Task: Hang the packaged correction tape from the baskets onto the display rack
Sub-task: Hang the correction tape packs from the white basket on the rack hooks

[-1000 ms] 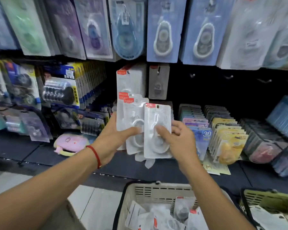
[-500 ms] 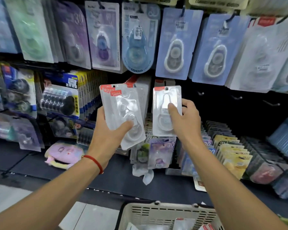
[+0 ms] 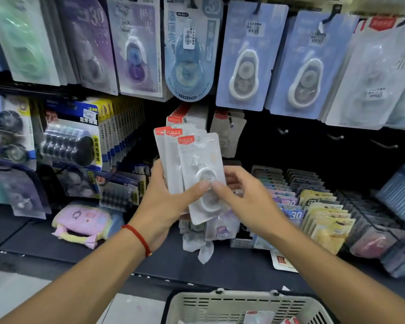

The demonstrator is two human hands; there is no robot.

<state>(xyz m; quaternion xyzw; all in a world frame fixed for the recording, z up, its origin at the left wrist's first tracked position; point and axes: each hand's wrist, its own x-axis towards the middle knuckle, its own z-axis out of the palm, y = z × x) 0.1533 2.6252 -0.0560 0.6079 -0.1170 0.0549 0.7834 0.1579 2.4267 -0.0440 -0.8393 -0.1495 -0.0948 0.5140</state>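
My left hand (image 3: 164, 206) grips a fan of three white correction tape packages (image 3: 197, 160) with red labels, held upright in front of the display rack. My right hand (image 3: 248, 202) pinches the lower part of the front package, thumb on its face and fingers behind its right edge. Just behind the fan, a matching white package (image 3: 229, 136) hangs on a rack hook, with more of the same kind (image 3: 185, 115) hanging to its left. The beige basket (image 3: 243, 302) sits below my arms with a few packages (image 3: 258, 316) inside.
Bare hooks (image 3: 283, 130) (image 3: 334, 136) (image 3: 384, 145) stick out to the right of the hung package. Larger blue correction tape cards (image 3: 246, 59) hang above. Trays of small packs (image 3: 318, 213) fill the shelf on the right. A pink pouch (image 3: 82, 223) lies on the left.
My right hand left its single package hanging on the hook and came down to the fan in my left hand, where it now pinches the front package.
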